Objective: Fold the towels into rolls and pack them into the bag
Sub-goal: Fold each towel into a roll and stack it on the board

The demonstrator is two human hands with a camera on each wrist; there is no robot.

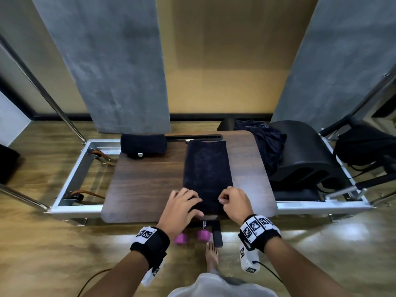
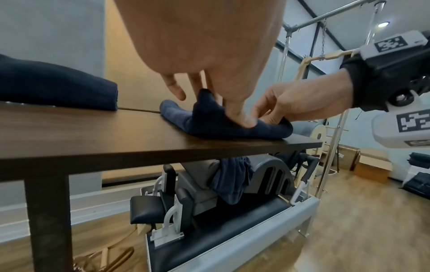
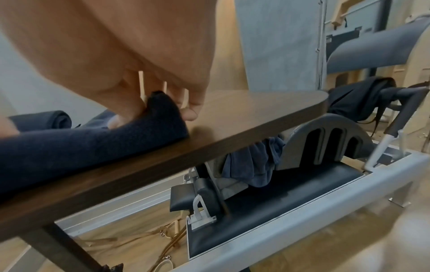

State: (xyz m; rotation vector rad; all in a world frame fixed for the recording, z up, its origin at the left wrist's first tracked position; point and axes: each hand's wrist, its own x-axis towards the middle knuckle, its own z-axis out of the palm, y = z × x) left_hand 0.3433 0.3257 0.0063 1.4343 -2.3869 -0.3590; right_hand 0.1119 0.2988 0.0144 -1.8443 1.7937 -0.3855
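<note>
We see a dark navy towel (image 1: 207, 174) folded into a long strip on the brown wooden table (image 1: 145, 183), running from the far edge to the near edge, a little right of the middle. Both hands work at its near end, which is turned up into the start of a roll. Our left hand (image 1: 182, 205) lies over the near left corner with fingers curled around the raised fold, the fingertips (image 2: 244, 119) pressing into the cloth. Our right hand (image 1: 234, 201) pinches the near right corner between thumb and curled fingers (image 3: 130, 108). At the far left of the table rests a rolled towel (image 1: 143, 144), well apart from the strip. Beyond the table's far right corner, another dark cloth (image 1: 265, 142) is draped over black padded equipment (image 1: 304, 155). On the floor under the near edge sits a pink dumbbell (image 1: 202, 235).
</note>
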